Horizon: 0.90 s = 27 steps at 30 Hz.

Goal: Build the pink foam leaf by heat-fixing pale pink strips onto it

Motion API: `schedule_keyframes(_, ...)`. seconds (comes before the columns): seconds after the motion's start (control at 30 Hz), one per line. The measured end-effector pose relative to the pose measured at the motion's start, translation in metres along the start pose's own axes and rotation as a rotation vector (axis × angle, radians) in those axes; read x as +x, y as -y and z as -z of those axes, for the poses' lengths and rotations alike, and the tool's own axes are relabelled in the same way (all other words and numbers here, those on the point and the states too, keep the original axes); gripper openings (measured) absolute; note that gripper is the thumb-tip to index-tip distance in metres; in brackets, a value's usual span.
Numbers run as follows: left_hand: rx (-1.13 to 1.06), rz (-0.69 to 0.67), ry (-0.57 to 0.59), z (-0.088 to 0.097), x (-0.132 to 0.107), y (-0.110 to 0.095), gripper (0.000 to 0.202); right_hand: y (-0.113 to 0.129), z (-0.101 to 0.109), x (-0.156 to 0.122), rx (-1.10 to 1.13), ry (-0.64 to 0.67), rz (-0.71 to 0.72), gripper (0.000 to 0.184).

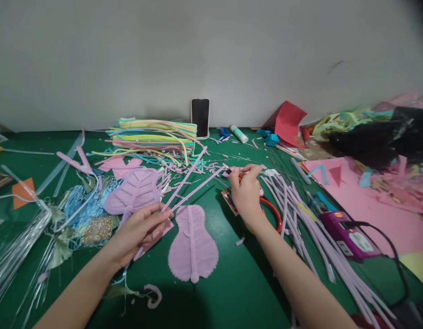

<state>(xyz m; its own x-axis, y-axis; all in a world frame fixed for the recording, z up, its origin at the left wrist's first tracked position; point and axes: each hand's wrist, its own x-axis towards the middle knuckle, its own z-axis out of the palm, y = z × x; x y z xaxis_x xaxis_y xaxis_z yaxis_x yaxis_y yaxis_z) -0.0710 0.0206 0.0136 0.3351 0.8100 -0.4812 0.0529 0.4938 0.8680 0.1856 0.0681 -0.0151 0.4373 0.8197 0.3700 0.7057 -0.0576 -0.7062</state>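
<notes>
Across the green table, both bare hands are at work, and it's the left hand with the clearest grip: fingers closed on two thin lilac strips, pinched near their lower ends! Out they fan in a narrow V, pointing up and away, one of them ending just beside the right hand. Over on that side the fingers are curled in tight around a small object, a bit of orange-red peeping through; what it is, I cannot tell, the hand covers most of it. Below the right wrist, a red loop handle pokes out.

Between the forearms, flat on the surface, lies a scalloped lilac piece, narrow-waisted, a raised rib down its middle. And just beyond the left hand, a second one, a ribbed lilac shape, next to the blue tassels!

Up at the back, a pile of multicoloured stems sits near an upright phone, a glue stick lying to its right. Out right, a long sheaf of lilac stems runs toward the near edge, alongside a purple device with its black cable, and beyond that a pink sheet.
</notes>
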Motion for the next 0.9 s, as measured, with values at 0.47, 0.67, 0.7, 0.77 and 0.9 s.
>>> schedule_keyframes(0.47, 0.014, -0.006, 0.002, 0.000, 0.000, 0.000, 0.031, 0.002, -0.001, -0.002, 0.034, 0.009, 0.043, 0.017)
schedule_keyframes(0.67, 0.016, 0.006, 0.006, 0.000, 0.001, 0.000, 0.031, 0.003, -0.004, -0.006, 0.042, 0.020, 0.050, 0.018)
schedule_keyframes(0.7, 0.015, 0.006, 0.008, 0.000, 0.001, 0.000, 0.031, 0.003, -0.004, -0.007, 0.040, 0.019, 0.050, 0.018)
schedule_keyframes(0.77, 0.014, 0.008, 0.009, 0.001, 0.001, 0.001, 0.031, 0.003, -0.006, -0.008, 0.051, 0.027, 0.051, 0.019)
schedule_keyframes(0.9, 0.014, 0.008, 0.010, 0.002, 0.002, 0.002, 0.031, 0.006, -0.007, -0.012, 0.102, 0.073, 0.043, 0.021)
